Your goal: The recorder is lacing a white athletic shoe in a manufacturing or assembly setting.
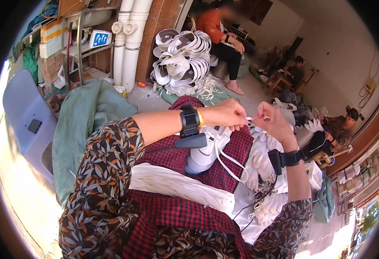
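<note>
A white shoe upper (203,156) with a grey-blue end lies on the red-and-black checked cloth (241,162) over my lap. A white lace (229,163) hangs from it in a long loop. Above the shoe upper, my left hand (227,113) is closed, its fingertips pinching a short white bit of lace. My right hand (272,122) meets it from the right, thumb and forefinger pinched at the same lace. Exactly how the lace passes between the fingertips is too small to tell. Nearer my body lies a thick bundle of white laces (178,186).
Several white shoe uppers (263,162) are heaped at my right, and stacked uppers (181,58) stand ahead. On the left are a green sack (79,125) and a pale chair (27,112) bearing a phone (34,126). A person in orange (211,26) and others sit further back.
</note>
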Demonstrator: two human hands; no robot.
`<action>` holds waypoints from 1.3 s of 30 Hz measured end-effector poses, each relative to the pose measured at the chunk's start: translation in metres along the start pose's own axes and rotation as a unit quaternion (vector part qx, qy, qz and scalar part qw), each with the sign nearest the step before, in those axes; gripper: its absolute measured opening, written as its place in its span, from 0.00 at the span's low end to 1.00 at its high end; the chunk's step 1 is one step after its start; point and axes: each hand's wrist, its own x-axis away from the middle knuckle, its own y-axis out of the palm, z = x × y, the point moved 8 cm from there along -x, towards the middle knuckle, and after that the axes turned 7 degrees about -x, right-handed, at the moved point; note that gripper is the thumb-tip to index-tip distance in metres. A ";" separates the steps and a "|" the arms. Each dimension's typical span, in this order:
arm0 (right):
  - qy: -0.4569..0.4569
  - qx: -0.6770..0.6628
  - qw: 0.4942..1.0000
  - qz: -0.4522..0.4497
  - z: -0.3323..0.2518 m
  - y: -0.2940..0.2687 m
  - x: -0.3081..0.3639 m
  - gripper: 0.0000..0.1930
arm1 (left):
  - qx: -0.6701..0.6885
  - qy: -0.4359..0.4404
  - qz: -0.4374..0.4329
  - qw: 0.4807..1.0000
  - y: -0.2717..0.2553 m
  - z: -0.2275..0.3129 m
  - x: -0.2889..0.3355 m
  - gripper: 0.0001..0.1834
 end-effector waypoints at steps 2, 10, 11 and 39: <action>0.004 -0.161 0.987 -0.024 0.011 0.020 -0.004 0.10 | 0.093 -0.041 -0.014 0.995 -0.010 -0.009 0.013 0.14; -0.022 -0.016 0.999 -0.017 0.043 0.104 -0.044 0.19 | -0.117 -0.092 0.071 0.986 -0.048 -0.056 0.054 0.10; -0.011 0.022 0.999 -0.021 0.046 0.107 -0.047 0.20 | -0.133 -0.086 0.074 0.985 -0.045 -0.061 0.055 0.10; 0.118 -0.329 0.936 -0.029 0.074 0.118 -0.038 0.23 | -0.254 -0.017 0.149 0.955 -0.020 -0.052 0.047 0.07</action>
